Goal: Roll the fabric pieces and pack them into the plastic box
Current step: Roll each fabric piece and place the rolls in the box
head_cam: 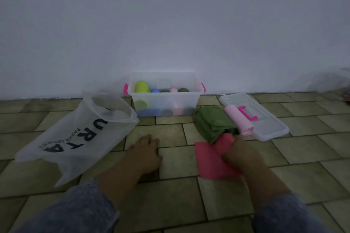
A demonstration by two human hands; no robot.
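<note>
while several rolls point(142, 86) already sit in the box point(163, 104) ahead of the left hand point(145, 154), which rests flat on the floor, the right hand point(239, 155) grips a half-rolled red cloth point(210, 159), with a pink roll point(237, 119) and a loose green cloth point(212, 121) just beyond it still to pack.

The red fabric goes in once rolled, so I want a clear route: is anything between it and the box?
Nothing visible does. The plastic box stands open, its lid on the floor to its right. The green fabric lies just beyond the red fabric, right of the box, beside the route rather than across it.
</note>
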